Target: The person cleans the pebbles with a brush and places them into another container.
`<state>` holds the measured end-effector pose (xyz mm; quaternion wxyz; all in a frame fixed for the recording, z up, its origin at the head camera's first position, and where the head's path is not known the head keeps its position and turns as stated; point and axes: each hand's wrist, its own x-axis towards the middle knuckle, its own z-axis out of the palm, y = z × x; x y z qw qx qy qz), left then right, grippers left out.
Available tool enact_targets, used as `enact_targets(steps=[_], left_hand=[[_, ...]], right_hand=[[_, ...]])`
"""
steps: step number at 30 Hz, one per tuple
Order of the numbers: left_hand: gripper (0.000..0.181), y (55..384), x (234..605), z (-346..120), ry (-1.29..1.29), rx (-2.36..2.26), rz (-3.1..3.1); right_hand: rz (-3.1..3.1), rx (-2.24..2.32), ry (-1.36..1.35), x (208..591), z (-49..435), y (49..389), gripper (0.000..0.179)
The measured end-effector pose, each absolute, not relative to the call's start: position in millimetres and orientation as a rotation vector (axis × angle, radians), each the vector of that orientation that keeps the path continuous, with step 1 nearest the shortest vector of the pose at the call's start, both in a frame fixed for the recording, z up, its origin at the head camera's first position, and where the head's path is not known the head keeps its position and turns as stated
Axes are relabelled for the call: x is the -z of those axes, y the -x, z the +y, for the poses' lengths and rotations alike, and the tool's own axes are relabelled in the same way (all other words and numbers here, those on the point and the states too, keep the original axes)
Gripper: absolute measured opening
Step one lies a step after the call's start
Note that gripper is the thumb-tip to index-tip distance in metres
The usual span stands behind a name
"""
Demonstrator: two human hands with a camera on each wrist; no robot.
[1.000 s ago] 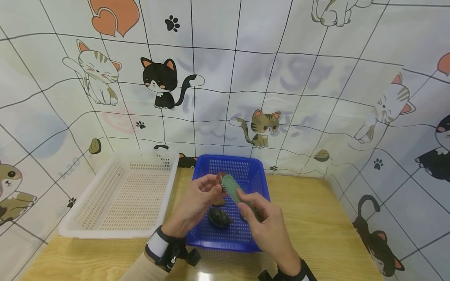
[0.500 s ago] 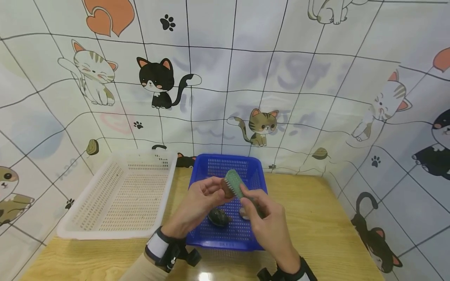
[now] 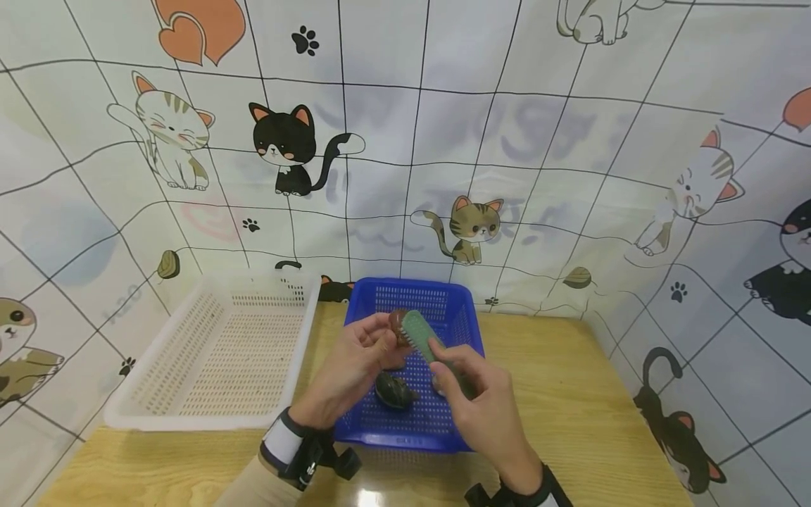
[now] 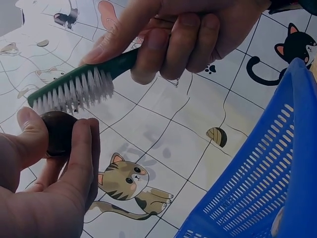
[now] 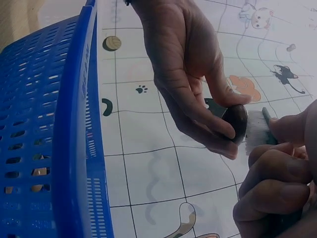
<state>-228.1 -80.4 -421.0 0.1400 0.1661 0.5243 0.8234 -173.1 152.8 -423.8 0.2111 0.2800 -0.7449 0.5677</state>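
My left hand (image 3: pixel 348 370) pinches a smooth, rounded brown stone (image 3: pixel 397 323) between thumb and fingers, above the blue basket (image 3: pixel 408 445). A green scrub brush (image 3: pixel 422 334) is gripped by its handle in my right hand (image 3: pixel 489 412), thumb along its back. In the left wrist view the white bristles (image 4: pixel 81 91) lie over the top of the stone (image 4: pixel 59 130), touching or nearly touching it. The right wrist view has the bristles (image 5: pixel 255 129) right beside the stone (image 5: pixel 236 121). A shiny dark oval stone (image 3: pixel 394 391) lies in the basket.
A white perforated basket (image 3: pixel 190 422) stands to the left of the blue one on the wooden table (image 3: pixel 545 394). Two smaller pale or tan pieces, partly hidden by the hands, lie in the blue basket. Cat-printed sheeting (image 3: pixel 380 141) rises behind and at both sides.
The brush head shifts slightly right and up across the stone, then back left. My left hand tilts the stone toward the brush and back. Both hands keep their holds.
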Motion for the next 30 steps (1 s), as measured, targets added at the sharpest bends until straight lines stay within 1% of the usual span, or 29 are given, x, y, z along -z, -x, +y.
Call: enact_targets(steps=[2, 5, 11, 18, 22, 25, 30], left_hand=[[0.036, 228.0, 421.2, -80.2, -0.445, -2.345, 1.548], [0.033, 227.2, 420.9, -79.7, -0.458, -2.293, 1.595], [0.046, 225.1, 420.2, -79.4, -0.576, -2.235, 1.623], [0.047, 226.0, 422.2, -78.9, -0.608, -2.297, 1.551], [0.054, 228.2, 422.8, -78.9, -0.607, -2.353, 1.508], [0.053, 229.5, 423.1, -79.1, -0.597, -2.368, 1.494], [0.045, 230.1, 423.4, -80.2, -0.574, -2.375, 1.507]], right_hand=[[-2.056, -1.557, -0.813, 422.5, 151.1, 171.6, 0.031], [-2.046, -1.534, -0.833, 421.7, 150.1, 170.6, 0.032], [-2.034, -1.529, -0.746, 423.4, 152.7, 173.4, 0.031], [-2.07, -1.52, -0.693, 425.7, 158.4, 175.8, 0.024], [-2.073, -1.534, -0.692, 426.3, 159.0, 176.5, 0.024], [-2.07, -1.542, -0.694, 426.2, 157.7, 177.0, 0.023], [-2.057, -1.541, -0.714, 426.0, 154.0, 176.4, 0.024]])
